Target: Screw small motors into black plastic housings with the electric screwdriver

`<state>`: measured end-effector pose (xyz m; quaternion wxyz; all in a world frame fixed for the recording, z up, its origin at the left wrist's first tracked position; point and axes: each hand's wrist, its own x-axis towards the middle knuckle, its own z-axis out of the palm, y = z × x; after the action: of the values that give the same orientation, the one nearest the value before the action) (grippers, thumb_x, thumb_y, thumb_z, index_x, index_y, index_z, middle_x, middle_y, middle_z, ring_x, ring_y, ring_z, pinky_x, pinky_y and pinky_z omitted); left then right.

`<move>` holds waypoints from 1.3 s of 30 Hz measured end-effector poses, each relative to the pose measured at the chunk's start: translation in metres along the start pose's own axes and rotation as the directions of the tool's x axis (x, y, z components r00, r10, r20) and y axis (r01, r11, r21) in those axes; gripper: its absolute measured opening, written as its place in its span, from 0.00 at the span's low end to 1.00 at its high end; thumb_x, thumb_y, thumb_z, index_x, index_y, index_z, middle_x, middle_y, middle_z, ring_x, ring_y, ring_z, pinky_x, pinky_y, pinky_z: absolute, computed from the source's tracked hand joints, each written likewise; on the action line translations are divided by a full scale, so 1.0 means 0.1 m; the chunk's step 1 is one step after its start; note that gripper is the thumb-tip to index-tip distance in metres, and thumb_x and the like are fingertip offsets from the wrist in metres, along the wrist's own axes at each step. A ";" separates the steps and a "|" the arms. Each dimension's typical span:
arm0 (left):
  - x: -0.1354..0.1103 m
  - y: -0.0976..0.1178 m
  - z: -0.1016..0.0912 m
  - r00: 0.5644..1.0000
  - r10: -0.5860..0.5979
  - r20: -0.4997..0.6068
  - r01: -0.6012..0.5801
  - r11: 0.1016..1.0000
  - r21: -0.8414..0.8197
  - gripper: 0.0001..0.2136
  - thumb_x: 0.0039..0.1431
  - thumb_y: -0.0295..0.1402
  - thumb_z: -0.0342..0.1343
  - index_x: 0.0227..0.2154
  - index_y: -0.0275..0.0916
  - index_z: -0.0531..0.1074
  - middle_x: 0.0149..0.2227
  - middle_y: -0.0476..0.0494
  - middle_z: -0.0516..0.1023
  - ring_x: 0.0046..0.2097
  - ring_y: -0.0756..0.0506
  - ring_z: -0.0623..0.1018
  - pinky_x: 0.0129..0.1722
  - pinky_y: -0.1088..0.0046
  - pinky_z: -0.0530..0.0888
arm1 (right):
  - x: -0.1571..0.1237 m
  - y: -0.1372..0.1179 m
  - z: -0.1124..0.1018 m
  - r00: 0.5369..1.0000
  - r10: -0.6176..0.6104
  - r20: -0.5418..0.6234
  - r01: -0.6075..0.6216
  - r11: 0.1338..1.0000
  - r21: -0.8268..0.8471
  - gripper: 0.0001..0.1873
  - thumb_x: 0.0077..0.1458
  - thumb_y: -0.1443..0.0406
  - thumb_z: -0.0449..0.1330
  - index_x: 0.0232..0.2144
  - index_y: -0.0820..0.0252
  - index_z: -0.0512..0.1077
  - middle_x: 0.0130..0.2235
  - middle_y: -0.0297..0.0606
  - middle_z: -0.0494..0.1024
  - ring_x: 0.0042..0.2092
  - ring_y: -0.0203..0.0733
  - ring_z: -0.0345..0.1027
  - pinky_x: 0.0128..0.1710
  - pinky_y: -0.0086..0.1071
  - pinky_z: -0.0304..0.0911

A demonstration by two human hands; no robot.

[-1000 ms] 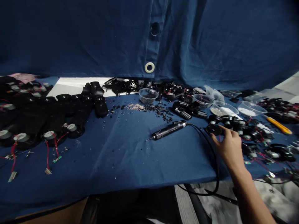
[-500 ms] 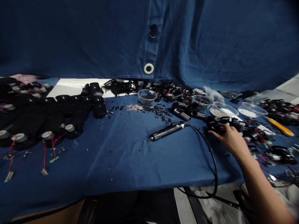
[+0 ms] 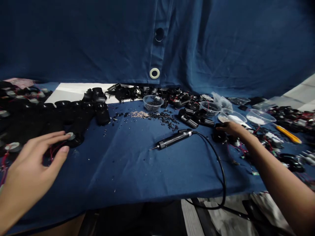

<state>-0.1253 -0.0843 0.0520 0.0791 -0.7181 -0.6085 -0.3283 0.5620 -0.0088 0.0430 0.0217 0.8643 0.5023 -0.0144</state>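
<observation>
With your hands well apart and neither gripping, keep your open left hand light at the black motor disc and its red wires, your right hand over the black part, clear of the screwdriver.

Electric screwdriver on blue cloth (cord drooping over edge)
</observation>
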 end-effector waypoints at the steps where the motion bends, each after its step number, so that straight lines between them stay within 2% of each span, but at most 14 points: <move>1: 0.01 0.07 0.01 1.000 0.012 0.000 -0.012 1.000 -0.003 0.13 0.63 0.40 0.45 0.49 0.48 0.65 0.54 0.52 0.67 0.57 0.43 0.68 0.59 0.60 0.63 | 0.02 0.00 0.00 1.000 0.016 0.013 -0.016 1.000 0.015 0.20 0.51 0.54 0.59 0.31 0.69 0.74 0.27 0.49 0.75 0.28 0.44 0.66 0.31 0.34 0.55; 4: -0.01 0.15 0.04 1.000 0.022 0.015 -0.022 1.000 -0.001 0.14 0.62 0.41 0.45 0.48 0.47 0.66 0.54 0.51 0.68 0.55 0.41 0.69 0.57 0.60 0.65 | -0.01 0.00 -0.01 0.997 0.071 -0.020 -0.070 0.995 0.069 0.20 0.52 0.54 0.57 0.36 0.68 0.74 0.27 0.47 0.75 0.29 0.44 0.66 0.31 0.33 0.55; 7: -0.04 0.10 0.05 1.000 0.002 0.018 -0.002 1.000 -0.003 0.14 0.62 0.42 0.45 0.49 0.49 0.66 0.55 0.53 0.67 0.55 0.41 0.69 0.59 0.59 0.64 | -0.11 -0.03 -0.05 0.984 0.120 -0.132 -0.103 0.987 0.124 0.23 0.52 0.52 0.56 0.41 0.65 0.73 0.34 0.48 0.76 0.33 0.44 0.67 0.32 0.33 0.55; 10: -0.06 0.10 0.05 0.998 -0.022 0.054 0.026 0.997 -0.069 0.14 0.62 0.41 0.45 0.51 0.58 0.64 0.56 0.65 0.63 0.57 0.40 0.67 0.61 0.58 0.61 | -0.23 -0.06 -0.12 0.969 0.109 -0.222 -0.071 0.983 0.170 0.26 0.51 0.49 0.55 0.42 0.65 0.72 0.39 0.50 0.76 0.37 0.45 0.66 0.34 0.33 0.55; 14: -0.06 0.17 0.02 0.994 -0.044 0.101 0.059 0.987 -0.149 0.18 0.63 0.39 0.46 0.51 0.73 0.58 0.56 0.81 0.58 0.58 0.41 0.64 0.64 0.56 0.57 | -0.35 -0.10 -0.22 0.958 0.076 -0.277 -0.011 0.974 0.227 0.29 0.50 0.47 0.55 0.42 0.66 0.73 0.38 0.50 0.76 0.35 0.44 0.65 0.35 0.34 0.56; 16: -0.07 0.19 0.02 0.994 -0.046 0.100 0.061 0.986 -0.153 0.17 0.63 0.40 0.46 0.51 0.73 0.58 0.56 0.79 0.59 0.58 0.41 0.65 0.64 0.55 0.57 | -0.42 -0.11 -0.25 0.944 0.086 -0.317 -0.005 0.969 0.247 0.29 0.49 0.47 0.56 0.41 0.67 0.73 0.37 0.50 0.76 0.34 0.44 0.65 0.35 0.35 0.56; 19: -0.09 0.20 0.05 0.992 -0.044 0.123 0.061 0.988 -0.143 0.13 0.62 0.41 0.46 0.48 0.65 0.63 0.55 0.70 0.63 0.57 0.40 0.66 0.62 0.54 0.60 | -0.55 -0.10 -0.28 0.918 0.097 -0.385 0.011 0.963 0.270 0.26 0.49 0.48 0.57 0.39 0.64 0.73 0.35 0.47 0.75 0.34 0.43 0.65 0.37 0.34 0.56; 21: -0.09 0.22 0.08 0.986 -0.031 0.161 0.054 0.989 -0.136 0.11 0.62 0.42 0.46 0.46 0.59 0.65 0.53 0.63 0.65 0.57 0.40 0.67 0.59 0.54 0.63 | -0.67 -0.09 -0.29 0.874 0.108 -0.473 0.034 0.959 0.282 0.24 0.49 0.50 0.58 0.40 0.63 0.73 0.36 0.46 0.74 0.37 0.42 0.65 0.39 0.33 0.57; 26: -0.02 0.42 0.21 0.961 0.089 0.261 -0.039 0.981 -0.191 0.10 0.63 0.41 0.47 0.46 0.52 0.65 0.53 0.55 0.67 0.56 0.43 0.67 0.58 0.58 0.63 | -0.98 -0.09 -0.29 0.645 0.111 -0.756 0.205 0.928 0.312 0.21 0.50 0.55 0.60 0.42 0.65 0.73 0.42 0.50 0.71 0.37 0.40 0.65 0.44 0.33 0.61; 28: 0.01 0.55 0.29 0.946 0.173 0.276 -0.104 0.964 -0.246 0.11 0.63 0.40 0.47 0.47 0.49 0.66 0.53 0.51 0.67 0.56 0.42 0.67 0.59 0.58 0.62 | -1.07 -0.11 -0.30 0.607 0.138 -0.783 0.250 0.902 0.353 0.21 0.49 0.56 0.61 0.42 0.65 0.73 0.44 0.50 0.70 0.35 0.38 0.66 0.42 0.33 0.64; 32: 0.07 0.84 0.42 0.899 0.334 0.285 -0.228 0.910 -0.346 0.12 0.62 0.38 0.47 0.47 0.47 0.66 0.54 0.47 0.67 0.56 0.41 0.66 0.58 0.58 0.62 | -1.21 -0.12 -0.35 0.524 0.220 -0.823 0.322 0.843 0.430 0.22 0.46 0.58 0.64 0.42 0.64 0.73 0.45 0.49 0.70 0.40 0.41 0.67 0.34 0.32 0.66; 35: 0.09 1.02 0.49 0.861 0.406 0.307 -0.277 0.879 -0.388 0.11 0.63 0.37 0.47 0.47 0.47 0.66 0.54 0.46 0.67 0.56 0.41 0.66 0.57 0.57 0.62 | -1.31 -0.14 -0.40 0.471 0.259 -0.844 0.346 0.825 0.446 0.21 0.45 0.58 0.64 0.42 0.63 0.73 0.43 0.45 0.71 0.41 0.42 0.67 0.34 0.33 0.66; 37: 0.09 1.12 0.51 0.844 0.432 0.317 -0.289 0.865 -0.411 0.11 0.63 0.36 0.47 0.47 0.47 0.66 0.53 0.46 0.68 0.56 0.42 0.67 0.57 0.57 0.63 | -1.41 -0.18 -0.44 0.455 0.265 -0.850 0.379 0.806 0.455 0.20 0.46 0.59 0.63 0.42 0.62 0.72 0.41 0.43 0.72 0.40 0.40 0.68 0.34 0.33 0.65; 39: 0.08 1.22 0.53 0.824 0.452 0.341 -0.280 0.849 -0.449 0.11 0.63 0.35 0.47 0.48 0.47 0.66 0.53 0.46 0.68 0.56 0.42 0.67 0.56 0.59 0.64 | -1.51 -0.23 -0.47 0.479 0.224 -0.849 0.448 0.769 0.455 0.20 0.46 0.59 0.63 0.42 0.61 0.71 0.41 0.42 0.72 0.40 0.40 0.68 0.35 0.33 0.66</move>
<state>0.0074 -0.0807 0.0505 -0.1361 -0.8792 -0.3827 -0.2491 0.4673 -0.1264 0.0965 -0.5248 0.6646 0.4656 0.2571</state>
